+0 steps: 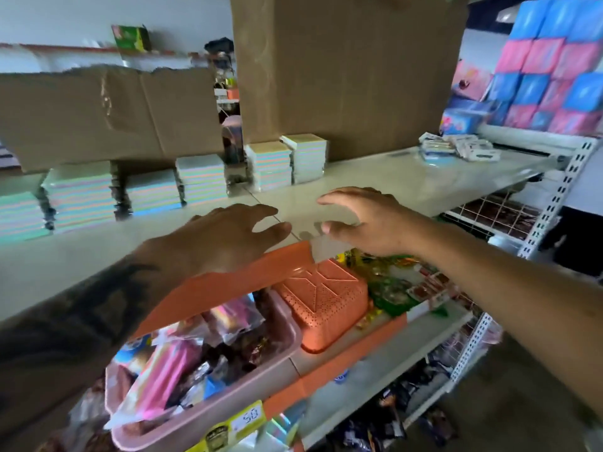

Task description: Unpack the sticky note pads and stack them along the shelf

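Note:
Several stacks of pastel sticky note pads stand in a row along the back of the pale shelf, from the far left to a pair of stacks in front of a big cardboard box. My left hand and my right hand hover over the front of the shelf, fingers spread and relaxed, facing each other with a small gap between them. Neither hand holds anything. Both are apart from the pads.
A torn, low cardboard box sits behind the left stacks. Small white and blue packets lie at the shelf's right end. Below are a pink tub of sweets, an orange basket and snack packs. Blue and pink packs fill the upper right.

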The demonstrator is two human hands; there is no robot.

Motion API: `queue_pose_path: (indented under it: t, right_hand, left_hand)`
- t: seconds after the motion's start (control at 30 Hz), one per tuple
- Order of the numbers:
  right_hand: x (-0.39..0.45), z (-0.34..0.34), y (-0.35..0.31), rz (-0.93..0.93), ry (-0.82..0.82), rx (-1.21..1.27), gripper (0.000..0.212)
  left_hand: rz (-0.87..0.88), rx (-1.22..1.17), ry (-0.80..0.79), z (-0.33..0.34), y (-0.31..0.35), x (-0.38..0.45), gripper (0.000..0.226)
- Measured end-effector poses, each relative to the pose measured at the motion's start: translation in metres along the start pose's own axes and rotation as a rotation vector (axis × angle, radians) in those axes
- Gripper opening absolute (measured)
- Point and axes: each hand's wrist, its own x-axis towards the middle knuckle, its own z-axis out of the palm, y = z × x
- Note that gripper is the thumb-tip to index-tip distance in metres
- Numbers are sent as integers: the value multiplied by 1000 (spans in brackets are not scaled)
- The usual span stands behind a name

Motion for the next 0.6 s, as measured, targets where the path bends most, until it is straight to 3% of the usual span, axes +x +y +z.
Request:
queue_pose_path:
  t: [0.1, 0.2, 0.3, 0.47, 0.6]
  right_hand:
    - [-7, -11, 46, 67, 17, 16, 56]
    - [-9, -22, 95, 156, 30, 31, 56]
    - [-5, -31, 147, 234, 46, 12, 54]
    - [25, -56, 231, 356, 34, -69, 51]
    - [53, -70, 297, 412, 82, -85, 52]
  left_hand:
    - [80, -8, -44, 9, 47, 42, 67]
    - [163, 33, -71, 18, 92, 87, 88]
    - [236, 51, -80, 26, 127, 141, 95]
    - [301, 41, -131, 43, 180, 233, 72]
    - [323, 77, -160, 63, 222, 300, 73]
